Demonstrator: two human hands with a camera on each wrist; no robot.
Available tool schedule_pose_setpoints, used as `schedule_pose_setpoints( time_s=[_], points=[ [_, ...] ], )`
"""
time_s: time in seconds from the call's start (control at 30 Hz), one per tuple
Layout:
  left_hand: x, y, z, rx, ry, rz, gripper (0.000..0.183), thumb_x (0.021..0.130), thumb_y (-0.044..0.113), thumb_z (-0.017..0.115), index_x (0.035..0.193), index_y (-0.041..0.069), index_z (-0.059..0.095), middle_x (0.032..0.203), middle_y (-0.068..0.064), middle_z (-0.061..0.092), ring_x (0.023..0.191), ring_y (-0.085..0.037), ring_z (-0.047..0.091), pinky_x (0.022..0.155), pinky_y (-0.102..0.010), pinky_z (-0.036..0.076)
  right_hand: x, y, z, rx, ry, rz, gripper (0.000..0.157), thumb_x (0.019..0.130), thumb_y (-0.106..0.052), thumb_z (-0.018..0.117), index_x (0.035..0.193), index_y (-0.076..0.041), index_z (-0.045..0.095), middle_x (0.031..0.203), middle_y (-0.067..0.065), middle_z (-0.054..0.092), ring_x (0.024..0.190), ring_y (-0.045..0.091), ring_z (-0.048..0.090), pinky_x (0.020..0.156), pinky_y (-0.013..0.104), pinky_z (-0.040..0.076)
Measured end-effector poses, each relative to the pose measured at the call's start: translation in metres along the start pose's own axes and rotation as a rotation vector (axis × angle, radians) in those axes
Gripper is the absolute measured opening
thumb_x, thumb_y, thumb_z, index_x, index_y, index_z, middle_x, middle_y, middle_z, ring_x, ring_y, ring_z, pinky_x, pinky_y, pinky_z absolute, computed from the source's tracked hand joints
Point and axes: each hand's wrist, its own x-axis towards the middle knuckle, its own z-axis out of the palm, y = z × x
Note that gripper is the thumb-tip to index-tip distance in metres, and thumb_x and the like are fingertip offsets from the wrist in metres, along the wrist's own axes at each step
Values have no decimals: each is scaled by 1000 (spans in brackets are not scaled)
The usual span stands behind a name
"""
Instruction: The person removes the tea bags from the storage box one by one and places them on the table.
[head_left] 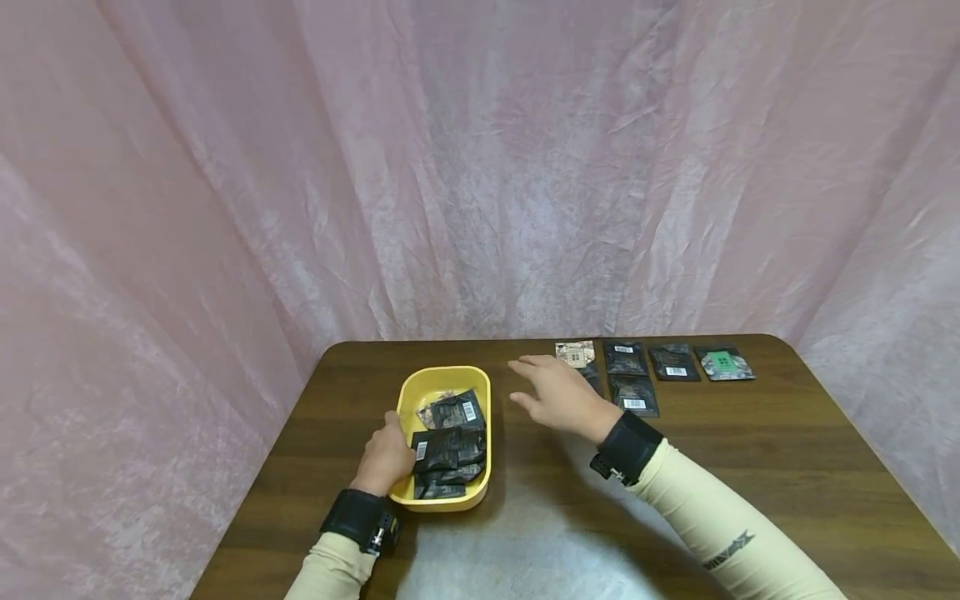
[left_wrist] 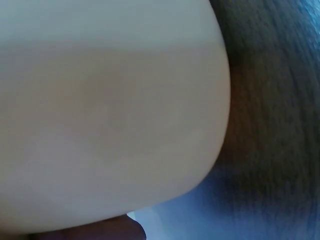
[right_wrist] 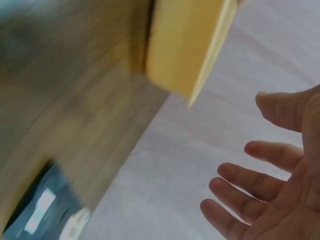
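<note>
A yellow plastic bin (head_left: 442,380) stands left of the table's middle, with several small black sachets (head_left: 437,451) piled inside, some bearing white barcode labels. My left hand (head_left: 386,457) grips its left wall at the rim. The bin's wall (left_wrist: 110,110) fills most of the left wrist view, large and blurred. Over the table, between the bin and a group of laid-out sachets, my right hand (head_left: 561,395) hovers with fingers spread and nothing held. Its palm and loosely extended fingers show in the right wrist view, apart from the bin (right_wrist: 182,45).
Several sachets lie in rows at the back right: a patterned beige one (head_left: 576,354), black ones with barcodes (head_left: 633,395), and one with a green label (head_left: 723,363) at the far right. The wooden table (head_left: 780,467) ends at a pink curtain (head_left: 525,167) behind.
</note>
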Motion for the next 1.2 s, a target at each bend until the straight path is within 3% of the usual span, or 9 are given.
schedule_pose_setpoints(
  time_s=[0.33,0.67,0.8,0.97,1.03,1.2],
  points=[
    [2,-4,0,2,10,1,59,92,2,69,142,-4,37,107,-28,65,86,-35,67,67,-44,58,26,-51,15,24,-90,-134,61,98,-34,76,151,-7,60,151,19,63,139,36,61,115,50,50],
    [1,-5,-3,7,30,47,57,89,2,69,137,-7,40,105,-28,67,85,-35,68,68,-45,57,39,-90,43,-53,-168,-225,61,95,-39,78,149,-16,62,144,6,67,129,21,67,109,38,55],
    [17,-17,5,9,45,61,55,86,3,70,133,-6,42,101,-27,68,81,-37,67,64,-45,55,40,-97,54,-58,-201,-241,61,94,-39,79,149,-18,63,141,3,67,125,20,67,106,36,55],
    [46,-40,22,19,41,73,57,88,7,69,136,-3,40,102,-27,68,82,-38,69,64,-46,56,42,-100,65,-76,-250,-240,66,93,-41,80,151,-18,61,148,5,63,140,25,60,115,38,51],
    [44,-38,20,13,37,63,57,89,6,68,137,-3,39,103,-27,68,82,-37,68,63,-46,56,43,-102,70,-85,-268,-239,68,93,-42,80,153,-18,59,150,6,62,143,26,58,118,38,49],
    [8,-10,-2,-15,13,9,58,89,1,70,138,-5,40,104,-27,66,81,-34,68,61,-42,56,44,-105,84,-54,-309,-240,74,92,-45,81,155,-16,56,150,6,61,140,23,58,118,35,48]
  ],
)
